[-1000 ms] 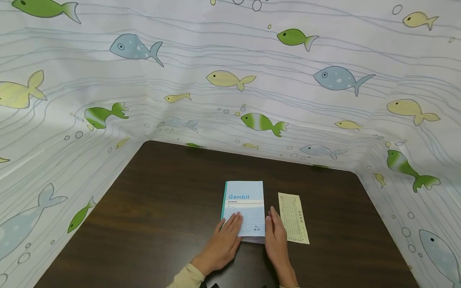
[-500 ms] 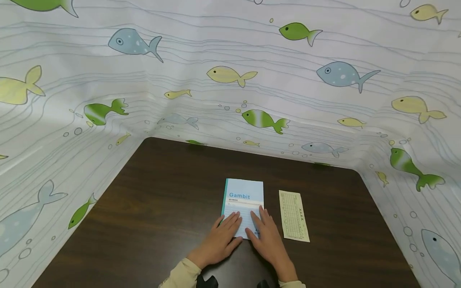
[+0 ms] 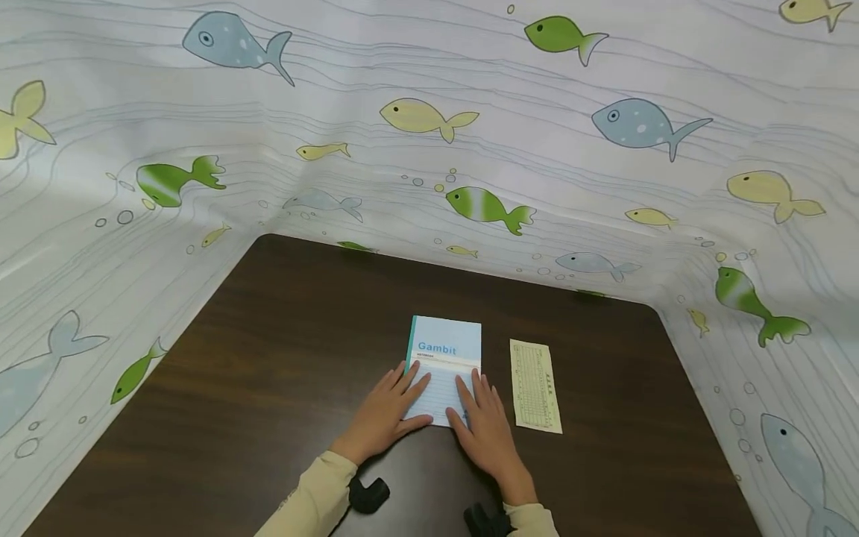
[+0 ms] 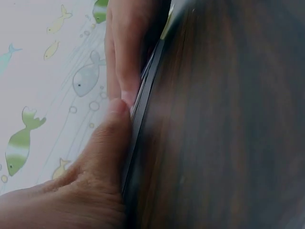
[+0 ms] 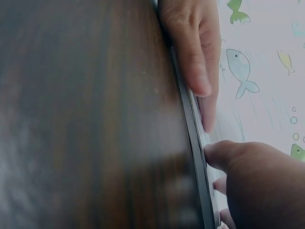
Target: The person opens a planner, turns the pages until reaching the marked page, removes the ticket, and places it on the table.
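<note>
A light blue notebook [image 3: 448,337] marked "Gambit", with a green spine, lies on the dark wooden table. My left hand [image 3: 384,412] rests over its lower left edge, fingers spread and fairly straight. Across its lower right part lies my right hand [image 3: 488,431], fingers likewise extended. Seen edge-on in the right wrist view, a thin stack with a dark bottom layer [image 5: 194,148] sits under the hands; what that layer is, I cannot tell. The left wrist view shows the left thumb [image 4: 107,143] at the stack's near edge. The palms hide the notebook's lower corners.
To the right of the notebook lies a yellowish printed slip of paper [image 3: 535,386]. A white fish-patterned sheet [image 3: 335,112] rises round the table's back and sides. Black wrist devices [image 3: 369,495] show below the hands.
My right hand has moved from the notebook's right side onto its cover. My left hand has slid outward to the left edge. A pale edge earlier poking out below the notebook no longer shows.
</note>
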Demonstrator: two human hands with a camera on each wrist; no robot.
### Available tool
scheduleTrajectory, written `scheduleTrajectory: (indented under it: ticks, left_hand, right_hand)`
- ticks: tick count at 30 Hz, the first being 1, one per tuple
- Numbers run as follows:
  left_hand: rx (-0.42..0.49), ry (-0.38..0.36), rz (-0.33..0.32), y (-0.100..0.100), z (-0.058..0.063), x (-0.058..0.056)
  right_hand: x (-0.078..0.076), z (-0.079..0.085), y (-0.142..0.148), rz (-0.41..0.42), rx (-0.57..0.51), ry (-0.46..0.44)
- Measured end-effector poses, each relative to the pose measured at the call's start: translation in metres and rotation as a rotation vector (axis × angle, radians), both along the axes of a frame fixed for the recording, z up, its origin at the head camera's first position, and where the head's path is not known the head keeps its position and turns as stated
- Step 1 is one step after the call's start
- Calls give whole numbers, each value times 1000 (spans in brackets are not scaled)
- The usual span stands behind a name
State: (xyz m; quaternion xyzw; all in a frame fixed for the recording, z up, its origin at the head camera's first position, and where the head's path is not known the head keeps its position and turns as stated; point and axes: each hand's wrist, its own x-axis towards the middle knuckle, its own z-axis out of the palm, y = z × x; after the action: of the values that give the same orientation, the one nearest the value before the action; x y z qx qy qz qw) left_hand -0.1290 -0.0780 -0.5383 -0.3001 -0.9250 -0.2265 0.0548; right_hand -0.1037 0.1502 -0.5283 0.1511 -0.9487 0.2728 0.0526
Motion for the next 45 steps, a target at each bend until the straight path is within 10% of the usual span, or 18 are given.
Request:
scheduleTrajectory:
  ticks: [12, 28, 45]
  left_hand:
    - [63, -122, -48, -13, -3, 23]
    - [89, -69, -8, -25, 0, 36]
    - [70, -89, -45, -19, 1, 33]
  right_hand:
    - [26, -1, -9, -48, 38, -65]
    - [36, -1, -20, -37, 9, 1]
    - [38, 6, -14, -52, 40, -37]
